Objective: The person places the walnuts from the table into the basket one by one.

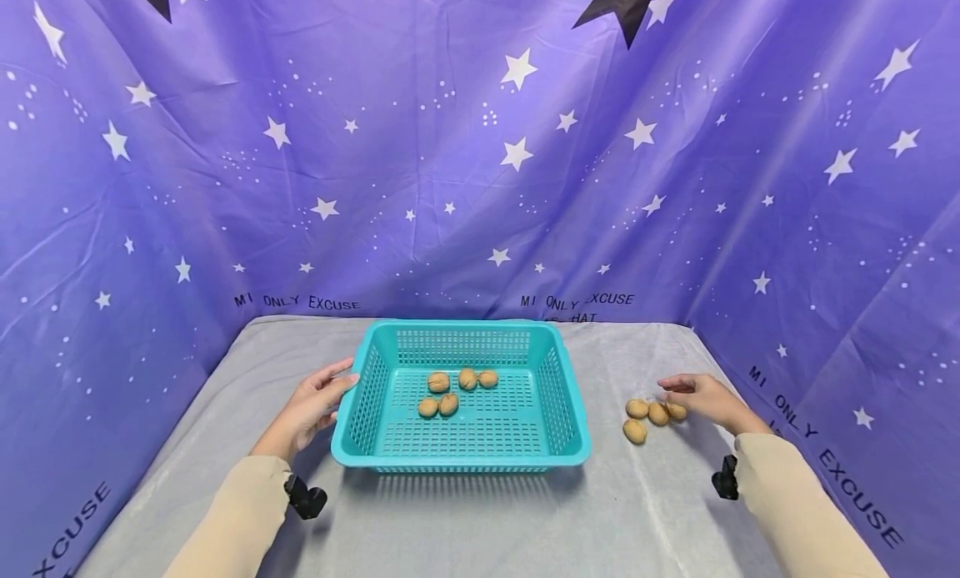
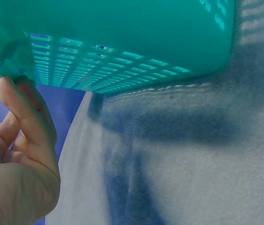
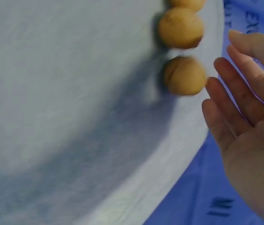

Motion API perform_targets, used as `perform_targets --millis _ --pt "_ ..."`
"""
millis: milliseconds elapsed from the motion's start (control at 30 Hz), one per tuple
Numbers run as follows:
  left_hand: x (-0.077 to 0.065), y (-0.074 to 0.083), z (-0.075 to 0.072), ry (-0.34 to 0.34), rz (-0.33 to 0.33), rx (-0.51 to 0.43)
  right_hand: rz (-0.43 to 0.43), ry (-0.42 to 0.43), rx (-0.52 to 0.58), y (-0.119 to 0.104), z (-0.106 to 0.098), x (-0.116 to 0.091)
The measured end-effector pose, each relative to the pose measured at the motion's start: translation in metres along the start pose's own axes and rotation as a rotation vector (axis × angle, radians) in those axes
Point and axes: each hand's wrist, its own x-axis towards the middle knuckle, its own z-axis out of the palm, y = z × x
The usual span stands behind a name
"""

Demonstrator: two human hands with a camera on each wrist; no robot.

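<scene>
A turquoise plastic basket (image 1: 461,461) with perforated walls stands at the middle of the table, and several walnuts (image 1: 438,382) lie on its floor. My left hand (image 1: 311,407) pinches the basket's left rim between thumb and fingers; the left wrist view shows this grip (image 2: 26,126) from below. Over to the right, several more walnuts (image 1: 636,432) lie close together on the cloth. My right hand (image 1: 705,399) hovers at the far right one, partly covering it in the head view. In the right wrist view its fingers (image 3: 235,101) are spread and hold nothing.
A pale grey cloth (image 1: 465,528) covers the table. Purple curtains (image 1: 420,178) with white stars rise along its back and both sides, near the right hand's side too. Each wrist carries a small black camera (image 1: 306,499).
</scene>
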Motion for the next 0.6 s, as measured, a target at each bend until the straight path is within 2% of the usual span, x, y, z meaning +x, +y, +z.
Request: perform_targets --millis 333,600 --pt "0.000 0.000 0.000 0.003 -0.011 -0.004 0.076 0.010 0.071 0.025 0.005 -0.009" --pt "0.001 0.000 -0.001 -0.001 -0.006 -0.002 0.057 0.031 0.052 0.028 0.007 -0.014"
